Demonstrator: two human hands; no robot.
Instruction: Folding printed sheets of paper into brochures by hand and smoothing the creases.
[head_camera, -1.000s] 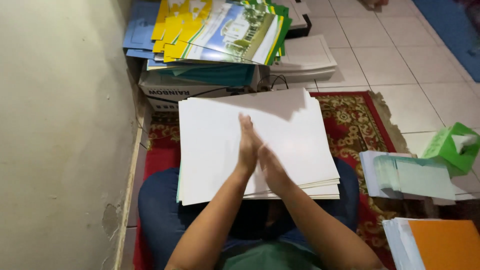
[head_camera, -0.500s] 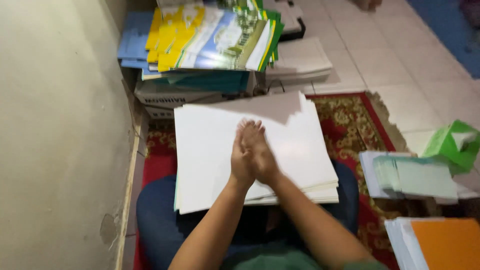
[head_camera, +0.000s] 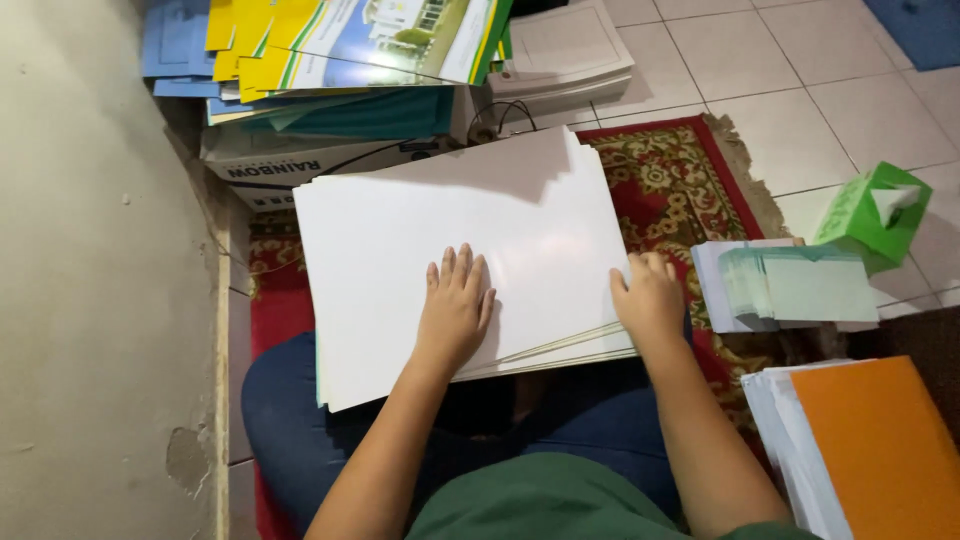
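Stack of large white paper sheets (head_camera: 470, 250) rests on the seated person's lap | left hand (head_camera: 455, 310) lies flat, fingers spread, holding nothing | right hand (head_camera: 650, 298) curls over the stack's right edge | press evenly while squaring edges

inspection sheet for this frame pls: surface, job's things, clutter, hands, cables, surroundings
Surface: red patterned rug on a white tiled floor; the person sits with the work on their lap.
Job's things: stack of white sheets across the lap, edges fanned at the near right corner.
Clutter: pale green paper stack, green tissue box, orange-topped pile, yellow and blue printed covers on a box.
Hands: left hand flat on the top sheet; right hand at the stack's right edge, grip unclear.
Cables: black cable behind the stack.
Surroundings: beige wall on the left, paint chipped low down.
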